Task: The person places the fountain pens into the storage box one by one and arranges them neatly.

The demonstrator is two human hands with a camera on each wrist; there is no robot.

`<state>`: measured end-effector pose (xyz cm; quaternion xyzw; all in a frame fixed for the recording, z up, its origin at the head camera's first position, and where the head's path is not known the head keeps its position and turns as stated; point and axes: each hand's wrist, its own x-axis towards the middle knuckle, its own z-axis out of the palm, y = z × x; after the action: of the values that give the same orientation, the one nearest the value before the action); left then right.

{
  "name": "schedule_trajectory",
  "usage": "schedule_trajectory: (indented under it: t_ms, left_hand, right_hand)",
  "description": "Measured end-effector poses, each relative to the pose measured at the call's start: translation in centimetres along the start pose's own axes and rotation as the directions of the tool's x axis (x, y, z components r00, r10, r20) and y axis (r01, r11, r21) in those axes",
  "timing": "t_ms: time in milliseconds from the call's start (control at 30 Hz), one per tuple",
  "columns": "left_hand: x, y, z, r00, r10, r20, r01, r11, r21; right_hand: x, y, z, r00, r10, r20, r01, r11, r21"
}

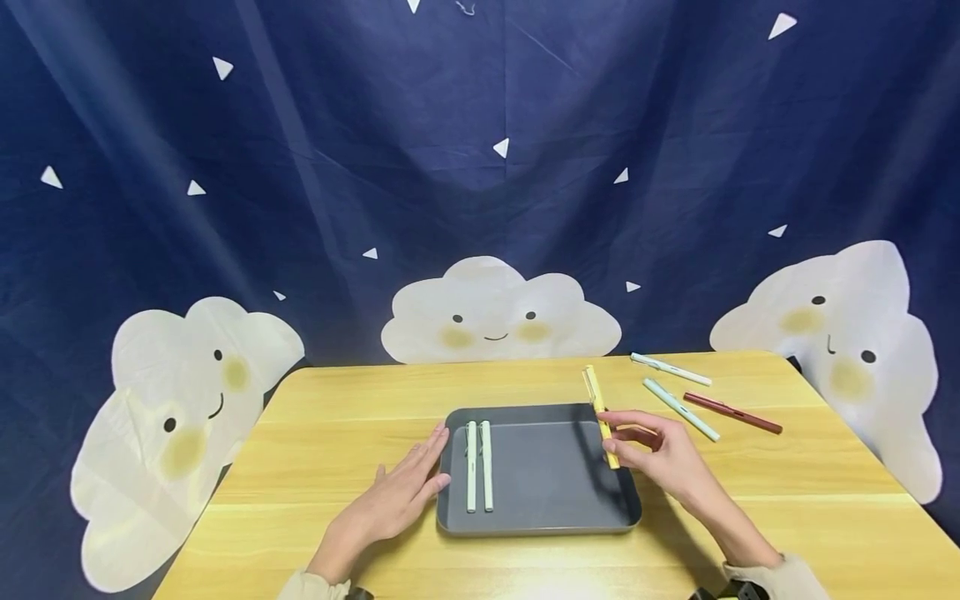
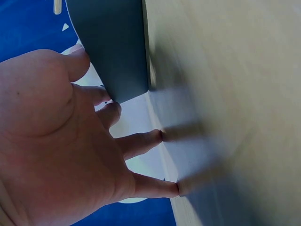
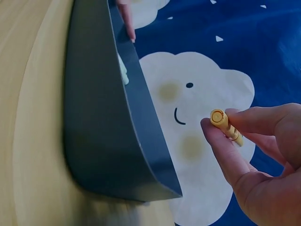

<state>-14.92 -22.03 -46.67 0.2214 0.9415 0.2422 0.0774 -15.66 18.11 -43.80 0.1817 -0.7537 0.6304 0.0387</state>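
My left grip, fingers extended, touches the gray tray at its left edge; two pale green pens lie inside. My right grip pinches a yellow pen above the tray's right side. Far right: three pens on the tabletop.

Tray sits on the worktop; backdrop behind. Two pens lie side by side in the tray's left part. Left hand at its left edge; right hand at its right, fingers holding one pen above the tray. Right of the tray: rear pen, second pen before it, third pen rightmost.
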Motion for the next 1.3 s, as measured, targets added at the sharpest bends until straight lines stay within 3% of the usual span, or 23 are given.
schedule_trajectory:
  t_ms: [767, 967, 1300]
  left_hand:
    - [0.1, 0.0, 0.1, 1.0, -0.02, 0.005, 0.02, 1.0, -0.013]
    - [0.2, 0.1, 0.0, 1.0, -0.021, 0.008, 0.021, 1.0, -0.01]
    - [0.2, 0.0, 0.0, 1.0, -0.015, 0.004, 0.015, 1.0, -0.008]
  right_hand:
    - [1.3, -0.1, 2.6, 0.996, 0.077, -0.045, -0.076, 0.997, 0.026]
    - [1.4, 0.0, 3.3, 0.99, 0.136, -0.028, -0.135, 0.99, 0.044]
    - [1.3, 0.4, 4.6, 0.988, 0.151, 0.019, -0.151, 0.986, 0.069]
